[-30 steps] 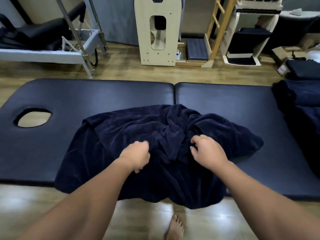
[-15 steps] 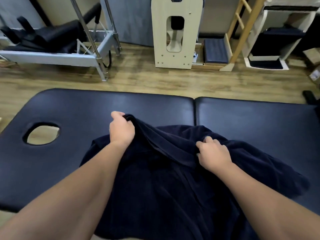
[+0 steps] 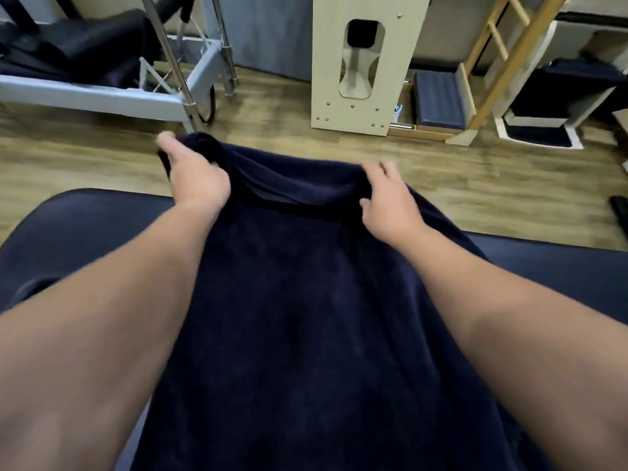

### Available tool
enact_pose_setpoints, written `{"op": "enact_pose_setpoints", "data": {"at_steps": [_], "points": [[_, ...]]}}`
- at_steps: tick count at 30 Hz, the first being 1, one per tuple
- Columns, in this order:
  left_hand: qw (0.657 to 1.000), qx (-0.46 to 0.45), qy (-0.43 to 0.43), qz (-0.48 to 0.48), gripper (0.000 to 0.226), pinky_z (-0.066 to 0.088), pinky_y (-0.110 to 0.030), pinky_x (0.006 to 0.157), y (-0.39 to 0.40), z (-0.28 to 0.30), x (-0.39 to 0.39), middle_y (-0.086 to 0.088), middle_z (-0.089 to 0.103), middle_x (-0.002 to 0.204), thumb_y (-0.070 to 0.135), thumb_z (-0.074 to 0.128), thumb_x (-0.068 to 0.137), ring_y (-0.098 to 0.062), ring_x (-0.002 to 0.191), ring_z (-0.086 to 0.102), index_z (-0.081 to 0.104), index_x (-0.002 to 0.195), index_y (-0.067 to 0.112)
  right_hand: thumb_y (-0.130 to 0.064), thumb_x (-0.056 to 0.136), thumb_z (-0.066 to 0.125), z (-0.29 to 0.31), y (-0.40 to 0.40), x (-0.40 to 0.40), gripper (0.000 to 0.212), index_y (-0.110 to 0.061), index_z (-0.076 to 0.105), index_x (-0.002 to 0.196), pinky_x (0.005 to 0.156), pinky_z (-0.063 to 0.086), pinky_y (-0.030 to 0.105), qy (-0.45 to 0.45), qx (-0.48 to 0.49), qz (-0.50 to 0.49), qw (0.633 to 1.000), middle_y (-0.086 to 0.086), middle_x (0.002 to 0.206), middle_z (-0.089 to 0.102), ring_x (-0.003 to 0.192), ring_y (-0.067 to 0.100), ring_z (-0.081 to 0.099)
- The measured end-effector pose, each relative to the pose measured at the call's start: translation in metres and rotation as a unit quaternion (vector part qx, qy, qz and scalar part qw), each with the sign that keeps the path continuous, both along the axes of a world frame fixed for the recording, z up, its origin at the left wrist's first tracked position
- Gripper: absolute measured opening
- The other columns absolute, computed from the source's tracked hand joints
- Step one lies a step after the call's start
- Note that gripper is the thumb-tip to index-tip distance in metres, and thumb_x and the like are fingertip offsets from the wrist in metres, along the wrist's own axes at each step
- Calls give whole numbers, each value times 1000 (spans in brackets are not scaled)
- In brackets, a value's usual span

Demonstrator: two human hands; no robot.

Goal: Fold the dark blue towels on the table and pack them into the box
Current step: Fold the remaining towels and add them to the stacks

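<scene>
We hold the towel point(image 3: 306, 317) up over the tabletop point(image 3: 85, 232) | left hand point(image 3: 197, 180) grips its top edge | right hand point(image 3: 387, 202) grips same edge | wood floor point(image 3: 102, 158) beyond

Dark blue towel point(image 3: 306, 317) of thick, matt, fuzzy terry cloth. Beneath it, a desk point(image 3: 85, 232) padded in smooth, faintly shiny dark vinyl. At twelve o'clock, a wood-grain floor point(image 3: 272, 130) with low sheen.
</scene>
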State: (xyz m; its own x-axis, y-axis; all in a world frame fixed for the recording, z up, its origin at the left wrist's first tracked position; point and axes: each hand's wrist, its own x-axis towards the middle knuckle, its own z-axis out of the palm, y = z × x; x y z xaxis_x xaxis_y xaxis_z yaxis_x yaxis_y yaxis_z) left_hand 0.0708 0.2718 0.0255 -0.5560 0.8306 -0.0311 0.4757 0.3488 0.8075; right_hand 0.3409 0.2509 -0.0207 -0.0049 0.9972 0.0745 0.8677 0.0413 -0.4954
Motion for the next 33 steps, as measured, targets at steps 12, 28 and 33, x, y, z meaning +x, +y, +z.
{"op": "enact_pose_setpoints", "data": {"at_steps": [12,28,33], "points": [[751,-369,269,-477,133,28,-77,105,-137,-118,177,-27,-26,160,67,82,66,-58,146,-10,-18,153,51,-9,89,63,-104,-133,82,35,-12,66,124,104,46,45,-110,-76,11,991,4,134,59,130,26,53],[753,-396,290,-437,151,24,-78,108,-137,-135,195,-21,-47,151,62,90,59,-55,144,-27,-38,138,60,-6,81,54,-90,-121,214,33,-15,60,112,73,47,44,-272,-77,-92,955,14,100,62,90,39,57],[756,-398,292,-430,152,24,-78,107,-136,-139,197,-21,-47,151,62,91,58,-55,144,-28,-39,137,61,-4,85,54,-68,-41,237,30,-13,63,112,73,47,40,-246,-52,-98,963,17,107,64,99,41,61]]}}
